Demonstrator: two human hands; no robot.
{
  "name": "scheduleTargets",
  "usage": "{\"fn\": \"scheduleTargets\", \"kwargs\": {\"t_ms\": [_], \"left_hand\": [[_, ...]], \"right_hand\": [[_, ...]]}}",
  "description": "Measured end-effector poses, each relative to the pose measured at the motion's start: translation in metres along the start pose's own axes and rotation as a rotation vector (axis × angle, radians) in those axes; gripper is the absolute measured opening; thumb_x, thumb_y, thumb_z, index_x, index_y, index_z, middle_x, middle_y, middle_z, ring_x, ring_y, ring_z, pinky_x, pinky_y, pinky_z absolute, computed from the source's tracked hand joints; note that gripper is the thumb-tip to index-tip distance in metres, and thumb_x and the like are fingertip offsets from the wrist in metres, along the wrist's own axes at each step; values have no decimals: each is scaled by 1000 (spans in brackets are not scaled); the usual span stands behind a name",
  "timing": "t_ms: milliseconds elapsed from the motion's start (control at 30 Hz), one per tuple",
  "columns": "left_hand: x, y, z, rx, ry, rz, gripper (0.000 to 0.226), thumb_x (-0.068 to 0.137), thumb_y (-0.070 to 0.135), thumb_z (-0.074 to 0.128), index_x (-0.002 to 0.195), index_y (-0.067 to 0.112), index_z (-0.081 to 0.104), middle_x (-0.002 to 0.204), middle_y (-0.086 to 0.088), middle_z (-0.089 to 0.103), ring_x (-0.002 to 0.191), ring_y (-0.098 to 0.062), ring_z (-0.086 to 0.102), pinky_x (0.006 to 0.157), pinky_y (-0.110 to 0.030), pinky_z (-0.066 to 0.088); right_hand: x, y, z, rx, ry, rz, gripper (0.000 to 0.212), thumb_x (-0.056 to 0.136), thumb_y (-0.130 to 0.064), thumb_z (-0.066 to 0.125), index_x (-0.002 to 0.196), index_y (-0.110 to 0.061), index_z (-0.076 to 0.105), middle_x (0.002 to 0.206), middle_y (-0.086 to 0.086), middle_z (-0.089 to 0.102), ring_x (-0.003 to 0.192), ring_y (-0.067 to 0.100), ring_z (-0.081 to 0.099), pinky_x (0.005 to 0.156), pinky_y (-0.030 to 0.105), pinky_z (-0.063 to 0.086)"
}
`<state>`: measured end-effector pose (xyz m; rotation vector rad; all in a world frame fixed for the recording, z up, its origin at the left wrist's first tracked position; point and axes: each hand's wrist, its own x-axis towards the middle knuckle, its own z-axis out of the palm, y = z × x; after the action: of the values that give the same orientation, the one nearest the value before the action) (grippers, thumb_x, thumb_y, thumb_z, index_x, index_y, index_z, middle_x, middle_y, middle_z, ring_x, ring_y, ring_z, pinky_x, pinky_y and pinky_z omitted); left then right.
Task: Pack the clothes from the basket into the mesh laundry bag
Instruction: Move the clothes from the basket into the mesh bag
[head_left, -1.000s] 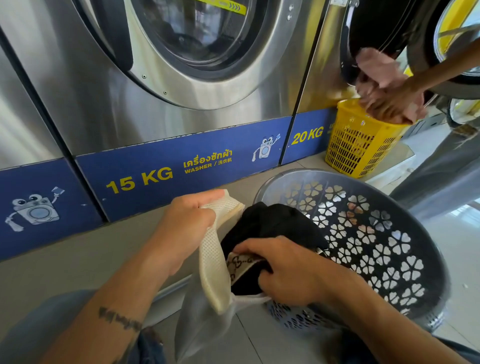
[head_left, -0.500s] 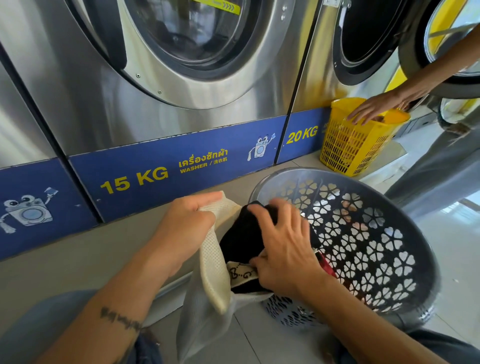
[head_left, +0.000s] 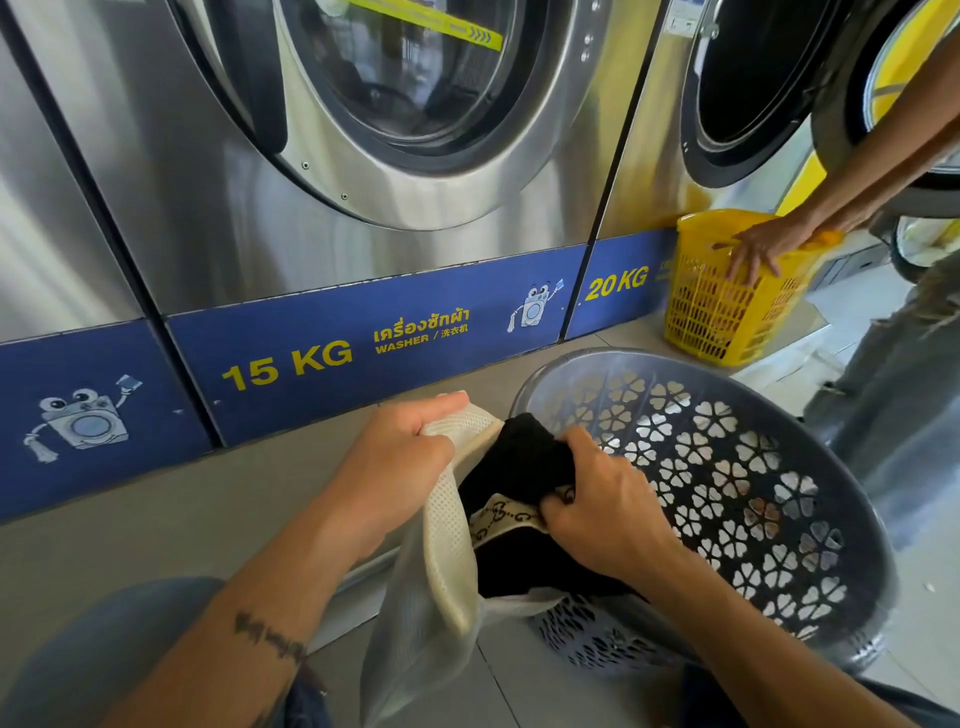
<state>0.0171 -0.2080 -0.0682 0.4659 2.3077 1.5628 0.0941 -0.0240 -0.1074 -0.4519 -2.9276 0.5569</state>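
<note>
Clothes (head_left: 519, 457): a black bundle with a patterned cream waistband (head_left: 501, 519). It sits in the mouth of the bag, and its top is still above the rim.
Right hand (head_left: 597, 504): fingers curled round the bundle's fold just above the waistband, gripping it.
Left hand (head_left: 400, 457): just left of the grip, pinching the bag's cream rim and holding the mouth up and open.
Bag (head_left: 449, 545): hangs below both hands toward the floor, with its lower part slack.
Basket (head_left: 779, 467): right of and behind the grip, tipped toward the person. The wall in view shows no clothes; anything under the right forearm is hidden.
Change: half a second ago the right hand lay spread flat on top of the bundle. It has now closed on the bundle, which sits at about the same height.
Meaning: the push probably did not seat it, so this looks like a fresh hold for stuffing it deeper. Packing seems close to done.
Farther out: another person's hand (head_left: 763, 244) rests on a yellow basket (head_left: 727, 312), well beyond the grip.
</note>
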Motion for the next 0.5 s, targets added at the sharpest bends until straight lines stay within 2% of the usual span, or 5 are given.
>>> {"fn": "scheduleTargets", "kwargs": {"t_ms": [100,200,367,433,500], "left_hand": [[1,0,-1,-18,7,-19,64,80,-3,46,132,33,60,132,13,59,113,-3,53,83,-6,38],[7,-3,-6,-130,54,-49,64,66,6,52,119,36,69,119,12,69,105,-12,60,94,-28,46],[10,-5,-12,-227,41,-110,60,62,7,51,105,44,73,100,-6,74,75,-23,50,70,-37,39],[9,-5,-11,-224,37,-113,62,59,9,51,107,43,73,102,-5,74,77,-22,53,72,-38,42],[9,-7,-10,-201,37,-111,62,63,6,52,111,40,72,112,3,72,87,-20,61,84,-41,50]], "right_hand": [[-6,-24,-7,-90,158,-128,44,82,-30,63,122,-22,47,90,1,68,82,30,68,71,42,54],[-11,-46,0,-19,230,-248,45,81,-29,63,122,-21,47,104,5,68,92,34,66,72,43,53],[-11,-40,19,158,-379,-471,30,85,-11,59,113,-21,55,103,2,65,93,25,62,81,47,55],[-7,-30,13,172,-264,-522,47,80,-10,65,124,-27,56,111,0,67,100,24,65,84,43,56],[-1,-21,5,145,10,-521,65,75,-12,69,135,-29,50,121,0,61,110,24,60,91,42,54]]}}
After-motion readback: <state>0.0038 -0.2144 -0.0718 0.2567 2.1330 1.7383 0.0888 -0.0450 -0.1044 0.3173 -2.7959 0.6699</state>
